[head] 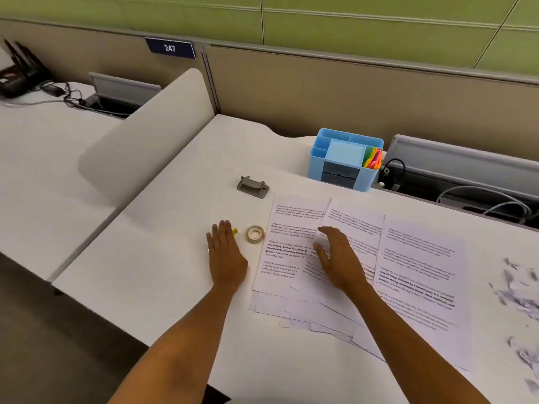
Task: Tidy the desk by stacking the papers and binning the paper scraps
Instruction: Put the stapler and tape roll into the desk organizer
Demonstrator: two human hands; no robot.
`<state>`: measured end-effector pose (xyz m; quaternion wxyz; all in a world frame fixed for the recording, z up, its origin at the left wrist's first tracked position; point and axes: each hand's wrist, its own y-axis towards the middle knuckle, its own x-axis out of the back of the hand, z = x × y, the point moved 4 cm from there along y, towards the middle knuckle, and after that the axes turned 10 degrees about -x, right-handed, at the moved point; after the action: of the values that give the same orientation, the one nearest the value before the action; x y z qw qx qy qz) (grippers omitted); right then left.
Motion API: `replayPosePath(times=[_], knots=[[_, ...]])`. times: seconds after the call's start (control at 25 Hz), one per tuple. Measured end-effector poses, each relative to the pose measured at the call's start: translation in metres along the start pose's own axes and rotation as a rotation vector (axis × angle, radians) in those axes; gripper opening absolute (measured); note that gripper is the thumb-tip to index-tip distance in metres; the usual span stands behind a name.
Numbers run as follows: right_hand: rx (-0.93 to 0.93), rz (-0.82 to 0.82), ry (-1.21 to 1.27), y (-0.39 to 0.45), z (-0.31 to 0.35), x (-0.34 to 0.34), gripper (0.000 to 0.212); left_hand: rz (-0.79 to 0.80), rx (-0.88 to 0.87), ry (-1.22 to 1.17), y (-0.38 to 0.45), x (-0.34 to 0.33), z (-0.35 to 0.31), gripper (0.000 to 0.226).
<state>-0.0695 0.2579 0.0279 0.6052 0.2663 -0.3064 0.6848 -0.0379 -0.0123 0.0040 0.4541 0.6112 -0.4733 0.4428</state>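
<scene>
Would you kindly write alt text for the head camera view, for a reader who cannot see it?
A person's right hand lies flat on loosely overlapping printed papers on a white desk, while the left hand rests open beside a tape roll. Paper scraps lie at the right edge; a blue organiser and a grey hole punch sit behind.

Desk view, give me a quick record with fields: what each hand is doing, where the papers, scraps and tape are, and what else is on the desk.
left hand: open, flat on the desk, holds nothing
right hand: open, fingers straight over the papers
papers: printed sheets fanned out, overlapping, not yet stacked
paper scraps: scattered at the right edge
tape roll: lies flat between the left hand and the papers
hole punch: grey, behind the tape roll
organizer: blue, at the back
</scene>
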Motion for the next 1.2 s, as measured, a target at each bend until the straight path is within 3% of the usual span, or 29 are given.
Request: replayPosePath(times=[0.2,0.32,0.52,0.76,1.0,1.2], knots=[[0.045,-0.016,-0.008,-0.001,0.010,-0.004,0.043,-0.044,0.258,-0.029,0.003,0.009,0.023,0.056],[0.057,-0.028,-0.013,-0.002,0.013,-0.001,0.040,-0.020,0.285,-0.010,0.011,0.011,0.029,0.030],[0.088,-0.078,0.054,0.000,0.018,-0.003,0.034,-0.083,0.293,-0.171,0.018,0.004,0.030,0.022],[0.001,-0.015,0.284,0.018,0.040,-0.009,0.029,-0.286,0.165,-0.488,0.030,0.011,-0.010,0.018],[-0.232,0.152,0.482,0.055,0.059,-0.009,0.051,-0.298,0.027,-0.625,0.047,0.015,-0.085,0.021],[-0.330,0.106,0.676,0.083,0.051,0.010,0.030,-0.282,-0.082,-0.690,0.062,0.010,-0.125,0.022]])
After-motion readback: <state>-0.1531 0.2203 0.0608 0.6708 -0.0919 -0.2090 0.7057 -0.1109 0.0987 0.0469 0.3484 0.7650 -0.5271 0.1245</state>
